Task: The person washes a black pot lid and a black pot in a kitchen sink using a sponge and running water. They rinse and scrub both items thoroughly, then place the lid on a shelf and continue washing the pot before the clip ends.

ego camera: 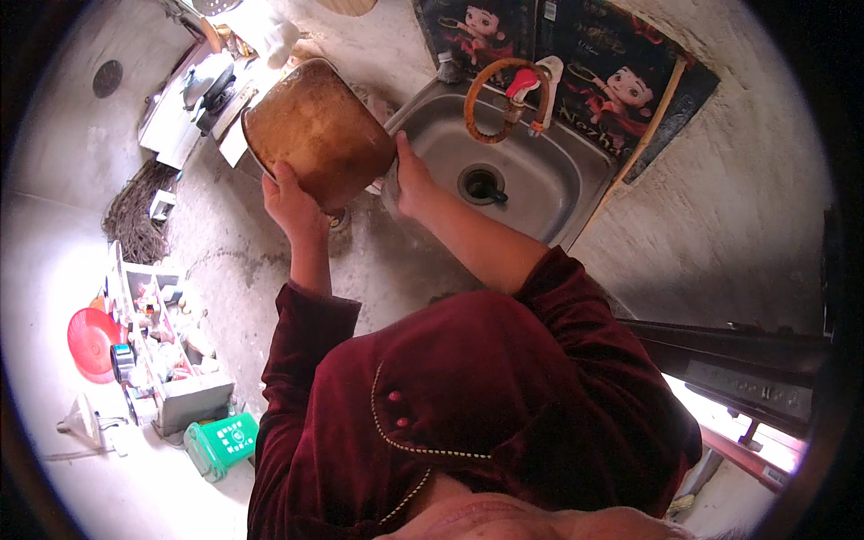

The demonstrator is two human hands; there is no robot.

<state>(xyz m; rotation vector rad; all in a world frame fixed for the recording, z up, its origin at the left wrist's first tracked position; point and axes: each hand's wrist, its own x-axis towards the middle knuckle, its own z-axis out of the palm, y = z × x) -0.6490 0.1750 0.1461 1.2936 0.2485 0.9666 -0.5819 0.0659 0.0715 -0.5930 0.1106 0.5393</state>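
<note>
Both my hands hold a brown, stained metal pot (317, 128), its outer side towards the camera, tilted just left of the stainless steel sink (540, 162). My left hand (291, 199) grips its lower left edge, thumb on the brown surface. On the pot's right side lies my right hand (412, 177), beside the sink's left rim; part of its fingers is hidden. A tap (523, 91) with a red lever and a coiled brown hose stands at the back of the sink. The inside of the pot is hidden.
A cooker with a pan (208, 77) stands at the upper left. Below it lie a bundle of twigs (138, 209), a divided shelf (196, 398) with jars, a red plastic basin (93, 343) and a green bin (223, 442). A small plastic bottle (447, 67) stands at the sink's back corner.
</note>
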